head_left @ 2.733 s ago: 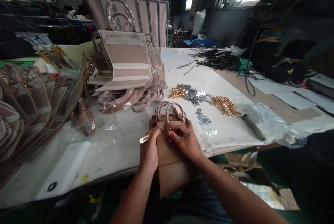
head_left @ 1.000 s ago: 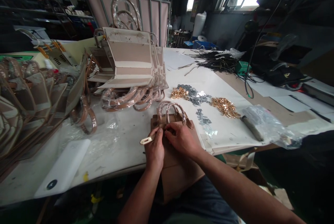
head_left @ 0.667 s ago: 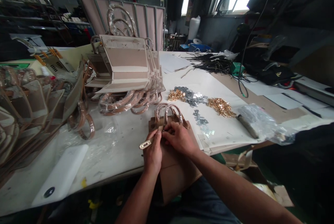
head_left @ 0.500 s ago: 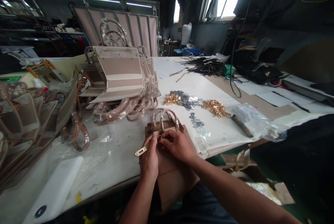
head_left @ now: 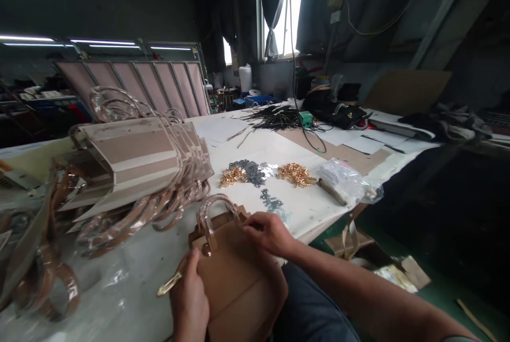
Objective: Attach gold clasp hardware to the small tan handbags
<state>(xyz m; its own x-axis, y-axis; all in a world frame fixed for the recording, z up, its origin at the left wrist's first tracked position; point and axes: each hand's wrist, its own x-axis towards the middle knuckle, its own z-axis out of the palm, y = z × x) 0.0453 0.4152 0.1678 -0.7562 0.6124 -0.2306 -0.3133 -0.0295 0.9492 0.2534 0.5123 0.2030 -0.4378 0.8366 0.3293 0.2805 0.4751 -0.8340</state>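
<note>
Thumb on the front and fingers folded under, the left hand [head_left: 189, 294] is clamped on the left edge of one tan handbag [head_left: 235, 273]; those folded fingers are hidden. One gold clasp plate [head_left: 170, 283] juts out at the hand's 9 o'clock, its inner end covered by the hand. At the bag's upper right edge, the right hand [head_left: 271, 233] has thumb and forefinger drawn close beside the handle's end; I cannot tell whether they pinch anything. The bag lies at the left hand's 3 o'clock and the right hand's 7 o'clock, tilted, its bottom cut off by the frame. One plastic-wrapped handle [head_left: 217, 201] arches plainly at its top; whether a second stands behind is hard to make out.

From the bag, a small scatter of grey metal plates [head_left: 271, 199] lies toward 1 o'clock on the white table [head_left: 274, 148]. Two heaps of gold-coloured fittings come beyond it, one at 12 o'clock [head_left: 233, 176], one at 1 [head_left: 295, 174], with one grey heap [head_left: 252, 172] between; single pieces are too small to count. One transparent plastic bag [head_left: 342, 177] sits at 2 o'clock. Toward 10 and 11, stacked handbag bodies [head_left: 139, 145] overlap too much to count. Farther off, toward 1 o'clock, are one tangle of black strips [head_left: 271, 118] and one green box [head_left: 306, 119].
</note>
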